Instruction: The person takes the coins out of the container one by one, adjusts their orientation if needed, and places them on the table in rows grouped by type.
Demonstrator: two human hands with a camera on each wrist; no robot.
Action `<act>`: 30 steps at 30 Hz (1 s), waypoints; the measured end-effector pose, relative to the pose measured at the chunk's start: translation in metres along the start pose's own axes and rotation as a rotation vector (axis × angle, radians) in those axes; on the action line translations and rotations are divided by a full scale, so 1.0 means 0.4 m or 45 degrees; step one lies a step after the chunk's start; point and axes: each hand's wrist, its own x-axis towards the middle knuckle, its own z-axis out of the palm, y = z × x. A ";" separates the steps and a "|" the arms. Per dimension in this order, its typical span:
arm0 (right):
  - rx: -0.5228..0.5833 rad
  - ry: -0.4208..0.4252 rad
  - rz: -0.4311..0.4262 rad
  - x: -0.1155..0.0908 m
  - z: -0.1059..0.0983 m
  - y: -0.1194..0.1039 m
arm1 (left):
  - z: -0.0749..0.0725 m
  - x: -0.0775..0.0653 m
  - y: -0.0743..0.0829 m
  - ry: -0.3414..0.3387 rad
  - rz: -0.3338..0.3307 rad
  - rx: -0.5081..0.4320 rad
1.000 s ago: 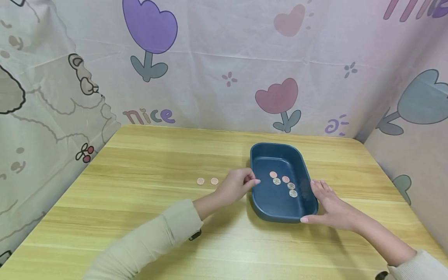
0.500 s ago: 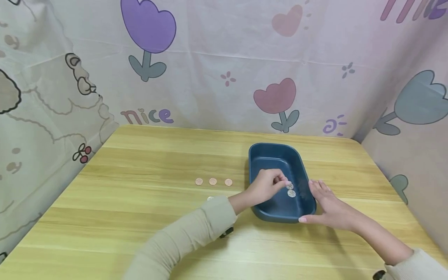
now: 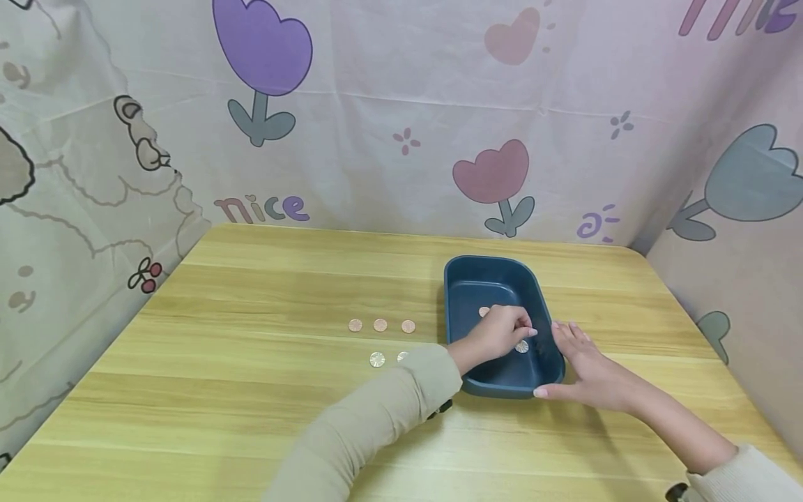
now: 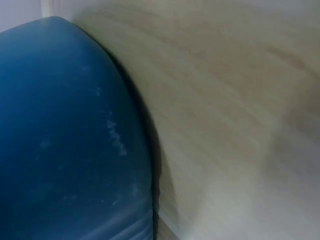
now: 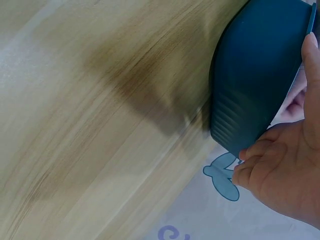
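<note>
The dark blue rectangular tray [image 3: 463,301] stands right of centre on the table. My left hand [image 3: 502,330] reaches over its left rim in the head view, fingers bent and thumb near the index fingertip; whether a coin lies between them cannot be told. Beside that hand, a copper-coloured coin [image 3: 484,312] and a silver-coloured coin [image 3: 521,346] show on the tray floor; others are covered. My right hand [image 3: 592,369] touches the tray's right side with fairly straight fingers, its thumb at the near right corner. Only the tray's outer wall [image 4: 75,135] appears in the left wrist view.
Left of the tray, several copper-coloured coins [image 3: 380,325] lie in a row on the wooden table [image 3: 270,390]. Nearer me are two silver-coloured coins [image 3: 377,360], one partly behind my left sleeve [image 3: 389,404]. A printed cloth [image 3: 364,125] hangs behind the table.
My left hand has moved right, from the tray's left rim to over the coins inside. Its sleeve has uncovered more coins on the table. My right hand stays at the tray.
</note>
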 end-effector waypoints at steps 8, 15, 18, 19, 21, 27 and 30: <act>0.009 -0.009 0.008 0.000 0.002 0.000 | 0.022 0.021 -0.001 -0.151 -0.183 0.133; 0.014 -0.001 -0.001 -0.002 0.001 0.002 | 0.036 0.024 -0.008 -0.253 -0.145 0.321; 0.009 0.004 -0.001 -0.003 0.002 0.003 | 0.038 0.024 -0.011 -0.256 -0.118 0.361; 0.007 0.006 -0.001 -0.003 0.002 0.003 | 0.039 0.023 -0.011 -0.257 -0.119 0.370; 0.008 0.007 -0.005 -0.003 0.002 0.002 | 0.040 0.022 -0.010 -0.260 -0.125 0.389; 0.016 0.008 -0.011 -0.002 0.002 0.002 | 0.036 0.017 -0.004 -0.273 -0.133 0.449; 0.016 0.010 -0.008 -0.003 0.003 0.003 | 0.034 0.016 -0.001 -0.279 -0.116 0.501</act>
